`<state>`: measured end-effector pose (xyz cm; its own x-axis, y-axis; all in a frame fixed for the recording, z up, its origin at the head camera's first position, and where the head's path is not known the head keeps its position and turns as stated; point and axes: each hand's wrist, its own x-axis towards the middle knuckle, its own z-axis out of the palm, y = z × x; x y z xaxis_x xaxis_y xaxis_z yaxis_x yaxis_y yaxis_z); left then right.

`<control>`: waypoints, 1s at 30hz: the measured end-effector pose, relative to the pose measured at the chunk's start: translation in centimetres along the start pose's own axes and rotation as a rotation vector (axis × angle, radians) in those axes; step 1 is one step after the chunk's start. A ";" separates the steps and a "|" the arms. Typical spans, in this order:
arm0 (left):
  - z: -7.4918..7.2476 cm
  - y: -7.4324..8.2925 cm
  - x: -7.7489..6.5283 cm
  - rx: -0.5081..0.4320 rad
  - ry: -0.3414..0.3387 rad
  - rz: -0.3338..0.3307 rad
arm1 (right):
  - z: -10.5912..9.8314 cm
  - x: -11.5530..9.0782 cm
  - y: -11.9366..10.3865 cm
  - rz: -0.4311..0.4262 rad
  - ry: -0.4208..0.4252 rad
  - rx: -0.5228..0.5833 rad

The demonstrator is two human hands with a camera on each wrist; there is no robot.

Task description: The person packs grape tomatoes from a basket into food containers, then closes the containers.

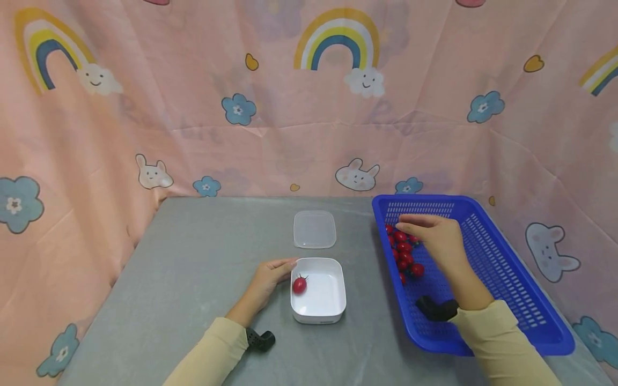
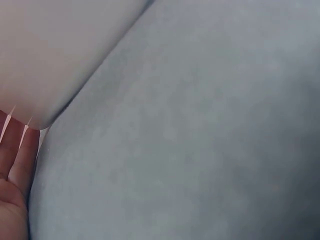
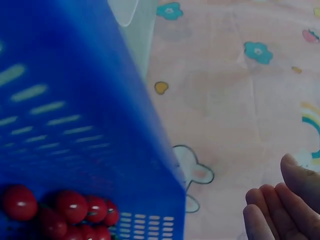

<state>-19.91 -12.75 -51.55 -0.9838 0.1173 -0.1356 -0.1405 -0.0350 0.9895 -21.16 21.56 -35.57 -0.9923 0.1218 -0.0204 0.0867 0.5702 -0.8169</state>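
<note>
My left hand (image 1: 267,279) rests its fingers (image 2: 22,160) fairly straight against the left side of a square white container (image 1: 322,310). Inside that container, by the left wall, lies one red cherry tomato (image 1: 300,285) with a green stem. My right hand (image 1: 436,234) hovers over the left part of a blue plastic basket (image 1: 502,262), thumb and fingers apart with nothing between them in the right wrist view. Below it, several cherry tomatoes (image 1: 404,258) are bunched along the basket's left wall; the hand hides some of them.
A translucent square lid (image 1: 315,229) lies flat on the grey tabletop (image 1: 203,257) behind the container. Raised basket walls separate the tomatoes from the container. A pink patterned curtain (image 1: 270,145) hangs behind the table and along both sides.
</note>
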 end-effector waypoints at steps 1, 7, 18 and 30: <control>0.0 0.0 0.0 0.000 -0.001 0.001 | 0.0 0.2 0.3 0.001 -0.004 0.004; 0.1 -0.1 0.0 -0.017 -0.008 -0.002 | -0.5 1.4 2.2 0.018 -0.054 0.022; 0.1 -0.1 0.1 -0.010 0.003 -0.011 | -0.9 3.6 4.7 0.071 -0.087 0.097; 0.1 0.1 0.0 -0.035 0.010 -0.013 | -0.1 6.1 7.6 0.066 -0.216 0.102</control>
<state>-19.91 -12.70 -51.49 -0.9829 0.1081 -0.1490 -0.1568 -0.0679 0.9853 -26.56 26.76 -41.84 -0.9816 -0.0267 -0.1888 0.1531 0.4801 -0.8637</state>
